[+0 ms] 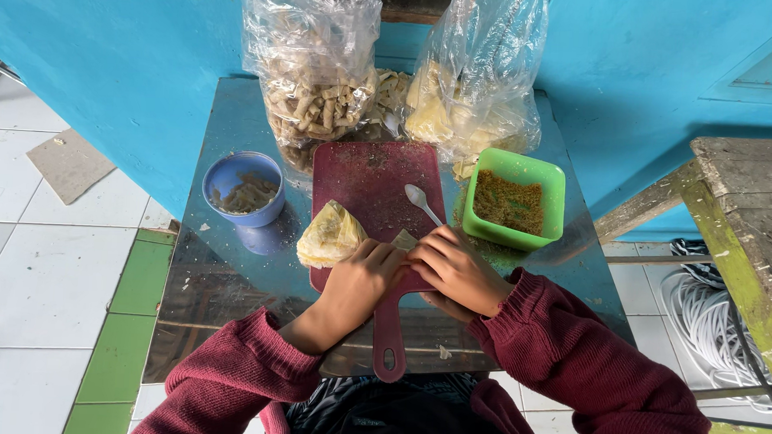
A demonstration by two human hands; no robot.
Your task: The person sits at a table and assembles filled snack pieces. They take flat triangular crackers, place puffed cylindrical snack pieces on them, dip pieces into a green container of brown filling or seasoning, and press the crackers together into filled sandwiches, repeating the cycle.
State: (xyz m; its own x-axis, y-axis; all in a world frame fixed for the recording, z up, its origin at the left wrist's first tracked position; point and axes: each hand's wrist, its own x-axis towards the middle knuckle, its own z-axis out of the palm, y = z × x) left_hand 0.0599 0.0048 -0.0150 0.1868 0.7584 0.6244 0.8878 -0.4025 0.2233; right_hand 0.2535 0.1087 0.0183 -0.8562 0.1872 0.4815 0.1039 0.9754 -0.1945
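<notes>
My left hand (355, 287) and my right hand (457, 270) meet over the near end of a dark red cutting board (372, 177). Both pinch a small clear plastic bag (330, 234) filled with yellowish snack pieces; its twisted neck runs under my fingers. A metal spoon (423, 201) lies on the board just beyond my right hand, its handle passing under it. The board's handle (388, 339) points toward me.
A green square tub (514, 199) of brown crumbs stands right of the board. A blue bowl (243, 187) with brown pieces sits at left. Two large clear bags of snacks (318, 75) (479, 82) stand at the back of the metal table (219, 270). A weathered wooden bench (741, 224) is at right.
</notes>
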